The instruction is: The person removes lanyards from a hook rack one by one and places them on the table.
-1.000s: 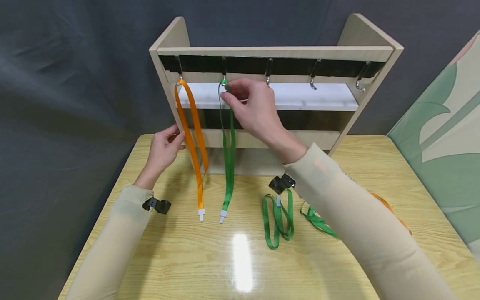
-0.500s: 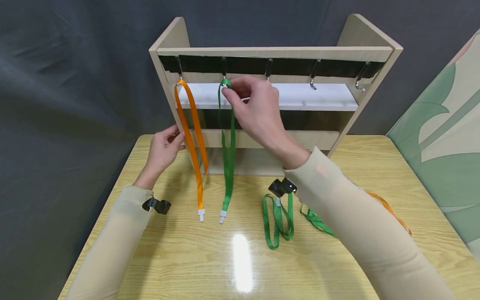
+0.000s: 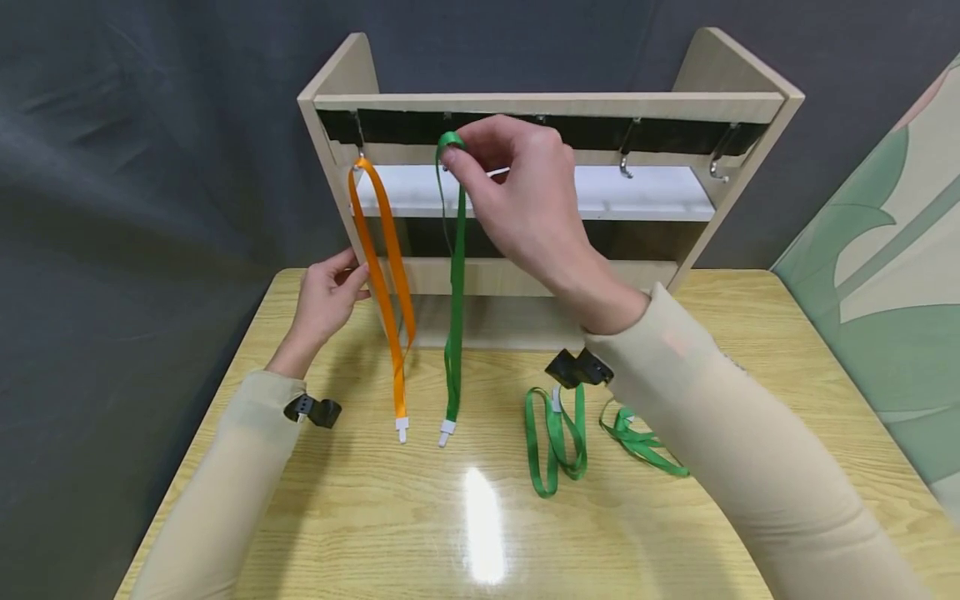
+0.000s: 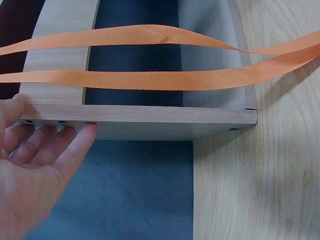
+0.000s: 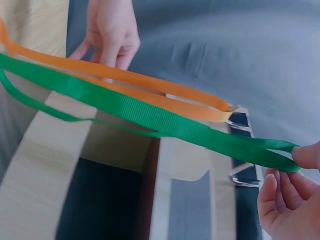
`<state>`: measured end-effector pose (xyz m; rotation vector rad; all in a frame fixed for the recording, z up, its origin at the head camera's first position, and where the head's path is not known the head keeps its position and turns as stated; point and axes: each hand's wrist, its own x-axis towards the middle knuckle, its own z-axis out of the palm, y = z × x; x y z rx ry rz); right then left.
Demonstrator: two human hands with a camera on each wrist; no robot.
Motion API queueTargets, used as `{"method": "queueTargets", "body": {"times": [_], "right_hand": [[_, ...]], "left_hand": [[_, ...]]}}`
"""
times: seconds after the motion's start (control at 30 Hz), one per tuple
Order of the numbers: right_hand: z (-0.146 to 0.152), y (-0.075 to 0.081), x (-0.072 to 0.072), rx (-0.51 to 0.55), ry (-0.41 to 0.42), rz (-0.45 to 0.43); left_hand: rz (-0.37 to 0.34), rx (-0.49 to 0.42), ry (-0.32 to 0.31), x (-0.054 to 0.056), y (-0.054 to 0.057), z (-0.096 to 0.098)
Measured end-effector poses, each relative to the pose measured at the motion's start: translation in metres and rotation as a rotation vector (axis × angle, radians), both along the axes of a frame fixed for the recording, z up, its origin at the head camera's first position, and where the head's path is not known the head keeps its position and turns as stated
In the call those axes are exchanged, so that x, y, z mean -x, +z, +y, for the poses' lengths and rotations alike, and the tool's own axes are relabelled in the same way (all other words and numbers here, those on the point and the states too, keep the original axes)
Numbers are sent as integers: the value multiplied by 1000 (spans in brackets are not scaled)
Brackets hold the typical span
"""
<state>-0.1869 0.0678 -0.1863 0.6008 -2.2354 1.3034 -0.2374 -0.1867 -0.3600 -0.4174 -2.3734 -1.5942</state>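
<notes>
My right hand (image 3: 525,187) pinches the top loop of a green lanyard (image 3: 457,308) between thumb and fingers. In the right wrist view, that loop of the green lanyard (image 5: 150,117) is apart from the metal hook (image 5: 244,181). Its white clip (image 3: 447,430) hangs at the lower end. An orange lanyard (image 3: 397,325) hangs from the leftmost hook (image 3: 361,152), just left of the green one. My left hand (image 3: 327,298) grips the left side panel of the wooden shelf; in the left wrist view, fingertips (image 4: 89,129) press the panel's outer face (image 4: 150,131).
The wooden shelf (image 3: 547,102) stands at the back of the table (image 3: 360,517). More hooks line its black strip, including a right one (image 3: 626,162) and the far right one (image 3: 718,167). Two green lanyards, one bundled (image 3: 555,442) and one tangled (image 3: 637,442), lie on the table.
My right hand has moved up and slightly right, lifting the green lanyard's loop off the second hook. My left hand and the orange lanyard have stayed in place.
</notes>
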Motion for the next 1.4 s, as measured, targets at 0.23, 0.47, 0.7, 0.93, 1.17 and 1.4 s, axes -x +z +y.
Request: {"method": "queueTargets", "body": {"times": [0.23,0.47,0.7,0.93,1.17,1.4], "right_hand": [[4,17,0,-26,-10,49],[8,25,4,-35,37,89],[14,24,2,-15,101,63],[22,16,-5,-35,145,73],[24,10,-16,-27,184,41],[21,6,-29,-13,254,21]], "left_hand": [[5,4,0,1,0,0],[3,7,1,1,-1,0],[-2,10,8,0,-1,1],[-14,5,13,0,0,1],[-17,2,11,-1,2,0],[-13,6,11,-1,2,0]]}}
